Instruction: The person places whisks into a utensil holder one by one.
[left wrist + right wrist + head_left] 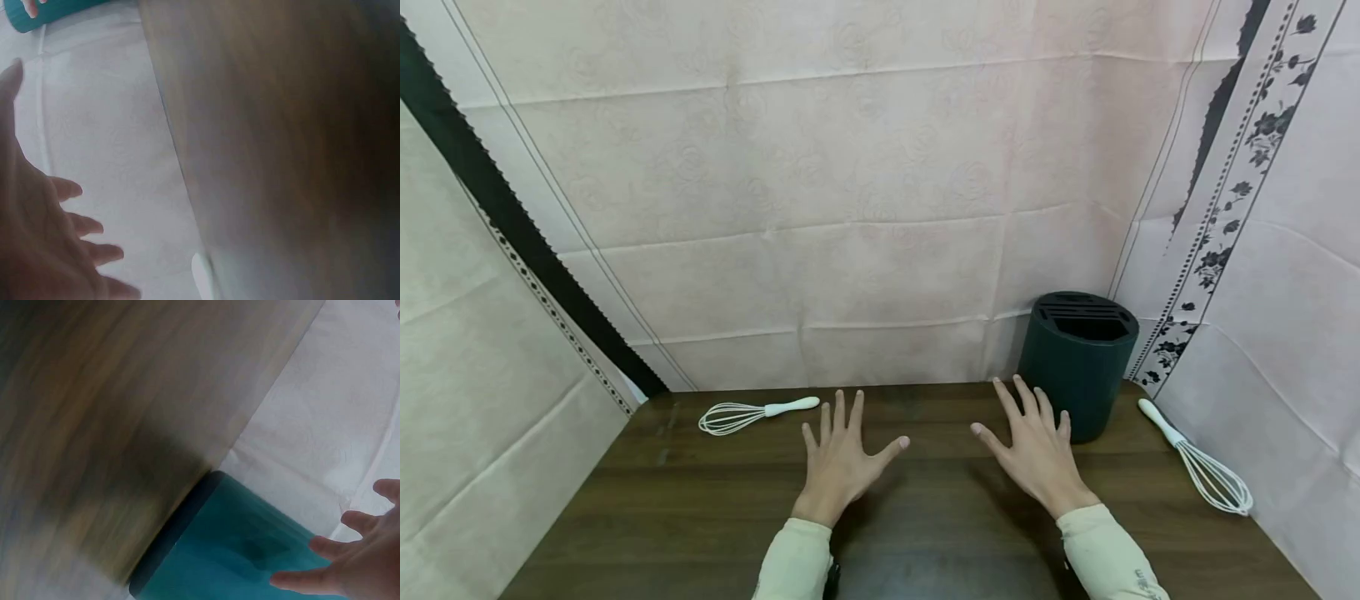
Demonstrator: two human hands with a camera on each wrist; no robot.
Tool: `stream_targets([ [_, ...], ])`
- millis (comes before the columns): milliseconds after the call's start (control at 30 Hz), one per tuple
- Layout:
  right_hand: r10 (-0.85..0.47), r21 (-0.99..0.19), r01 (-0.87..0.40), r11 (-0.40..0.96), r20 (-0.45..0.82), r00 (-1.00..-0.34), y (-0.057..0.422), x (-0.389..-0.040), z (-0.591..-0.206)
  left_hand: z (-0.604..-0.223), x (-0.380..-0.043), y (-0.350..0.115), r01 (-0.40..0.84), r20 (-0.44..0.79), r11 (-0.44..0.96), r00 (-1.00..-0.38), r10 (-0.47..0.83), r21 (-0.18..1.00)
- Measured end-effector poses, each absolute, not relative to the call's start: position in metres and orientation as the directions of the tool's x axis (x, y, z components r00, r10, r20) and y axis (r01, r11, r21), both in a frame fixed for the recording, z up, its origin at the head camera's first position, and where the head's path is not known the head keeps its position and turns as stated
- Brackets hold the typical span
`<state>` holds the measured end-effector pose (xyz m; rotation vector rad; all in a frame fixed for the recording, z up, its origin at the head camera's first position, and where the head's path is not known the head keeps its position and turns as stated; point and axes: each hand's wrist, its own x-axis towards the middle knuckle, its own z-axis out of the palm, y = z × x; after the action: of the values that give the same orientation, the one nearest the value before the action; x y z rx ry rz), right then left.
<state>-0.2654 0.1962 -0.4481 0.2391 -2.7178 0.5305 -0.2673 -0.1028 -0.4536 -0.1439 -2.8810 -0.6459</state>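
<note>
My left hand (pixel 838 462) hovers over the middle of the table with its fingers spread and nothing in it. Just left of its fingertips lies a whisk (pixel 758 414) with a white handle, near the table's back edge. The right hand (pixel 1036 446), fingers also spread and holding nothing, is beside a dark green utensil holder (pixel 1078 367). In the right wrist view, its fingers overlap the holder's side (pixel 219 550). A second white whisk (pixel 1198 458) lies at the right edge of the table, its handle toward the back.
The brown wooden table (pixel 910 542) ends against a pale patterned cloth (pixel 850 208) hung at the back. More cloth (pixel 1285 358) hangs along the right side, and another panel (pixel 490 400) along the left. The holder has a slotted section and a larger opening on top.
</note>
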Motion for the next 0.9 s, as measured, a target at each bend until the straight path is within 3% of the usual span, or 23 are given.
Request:
stream_targets([
  [400,-0.049,-0.396,-0.305,0.866,0.539,-0.841,0.227,-0.258,-0.437,-0.455,-0.264,-0.094,0.170,0.181,0.770,-0.981,0.073,0.615],
  [733,0.120,-0.594,-0.344,0.727,0.603,-0.788,0.251,-0.255,-0.429,-0.458,-0.260,-0.087,0.246,0.238,0.539,-0.968,0.085,0.806],
  [900,0.200,-0.641,-0.355,0.681,0.629,-0.751,0.263,-0.256,-0.417,-0.459,-0.261,-0.083,0.302,0.287,0.464,-0.952,0.104,0.833],
])
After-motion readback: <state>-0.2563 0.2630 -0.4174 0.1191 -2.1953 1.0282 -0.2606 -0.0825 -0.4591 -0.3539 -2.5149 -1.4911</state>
